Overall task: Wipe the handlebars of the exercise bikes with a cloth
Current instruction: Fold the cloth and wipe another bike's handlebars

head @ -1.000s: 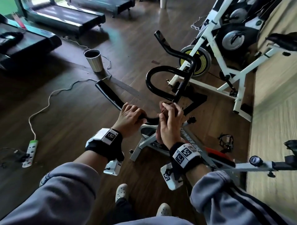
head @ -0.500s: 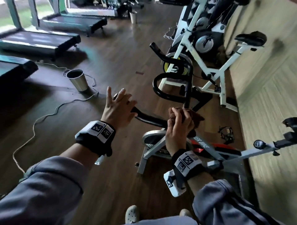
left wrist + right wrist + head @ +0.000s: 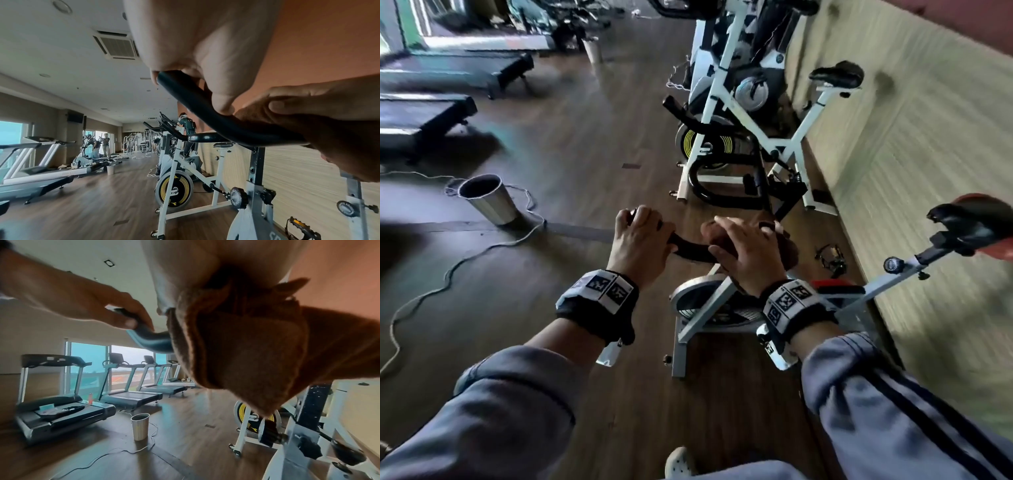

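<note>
The person stands at the near exercise bike (image 3: 709,308), both hands on its black handlebar (image 3: 690,250), which serves here as the landmark. The left hand (image 3: 640,243) sits on the outer left end of the handlebar, its grip clamped on the bar: the left wrist view shows the fingers (image 3: 223,100) curled over the black tube (image 3: 205,116) and the palm lying on top of it. Just to the right of that hand on the same bar, the right hand (image 3: 748,255) holds a brown cloth (image 3: 787,248), its grip clamped on the cloth and pressing it around the handlebar. In the right wrist view the cloth (image 3: 242,350) bunches under the palm and hangs down below the bar, with a short bare stretch of handlebar (image 3: 152,339) showing between the cloth and the left hand (image 3: 86,300). The two hands are near each other but apart.

Beyond the handlebar, further along the wall, stands a second white exercise bike (image 3: 750,113) with a yellow-ringed flywheel (image 3: 705,142) and its own looped black handlebars (image 3: 719,192). To the left of the handlebar, on the wooden floor (image 3: 571,144), a metal bin (image 3: 488,198) stands upright with a white cable (image 3: 465,260) trailing past it. Further left of that lie the treadmills (image 3: 424,116). Below the handlebar, toward the person, grey sleeves (image 3: 893,411) and wrist bands with printed markers (image 3: 604,289) are visible.
</note>
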